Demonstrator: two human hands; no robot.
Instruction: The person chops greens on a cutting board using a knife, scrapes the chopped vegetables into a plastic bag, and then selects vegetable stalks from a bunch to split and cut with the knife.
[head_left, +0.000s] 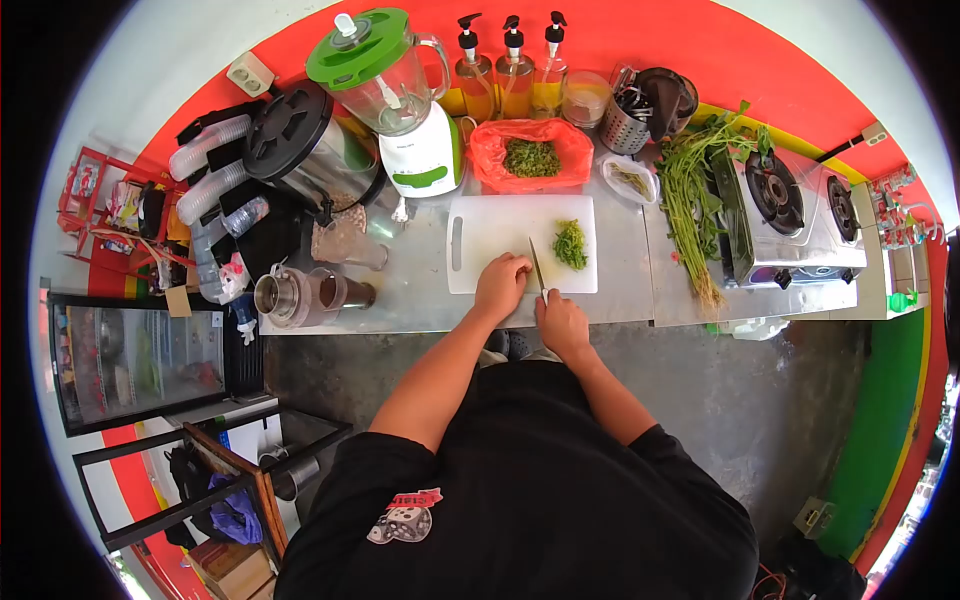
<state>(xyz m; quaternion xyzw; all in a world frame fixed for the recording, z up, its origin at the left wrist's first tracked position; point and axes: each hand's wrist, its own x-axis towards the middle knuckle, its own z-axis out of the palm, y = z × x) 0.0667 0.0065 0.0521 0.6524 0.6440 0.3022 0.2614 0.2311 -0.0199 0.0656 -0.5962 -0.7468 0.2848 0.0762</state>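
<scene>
A person in a black T-shirt works with both hands at a metal counter, seen from above in the head view, where a knife (pixel 538 264) lies over the near part of a white cutting board (pixel 492 240). The right hand (pixel 563 322) grips the knife's handle, its fingers closed around it at the board's near edge, the blade pointing away and slightly left. The left hand (pixel 503 284) rests at the near part of the board, just left of the blade, its fingers curled and close together; whether they pinch anything cannot be told. A small heap of chopped greens (pixel 570 245) sits on the right part of the board, to the right of the blade and apart from both hands. Just past the board's far edge, an open red plastic bag (pixel 487 150) holds more cut greens (pixel 532 158), with a small clear bag (pixel 630 180) to its right. Three pump bottles (pixel 514 85) line up at the far wall, left of a perforated metal holder (pixel 625 122) of utensils. A blender (pixel 418 150) with a green lid stands to the far left, beside a large black-lidded container (pixel 290 132). Clear and metallic vessels (pixel 290 297) occupy the near left of the counter. To the right, long leafy stems (pixel 690 190) lie beside a two-burner gas stove (pixel 790 225), their pale ends toward the near edge.
</scene>
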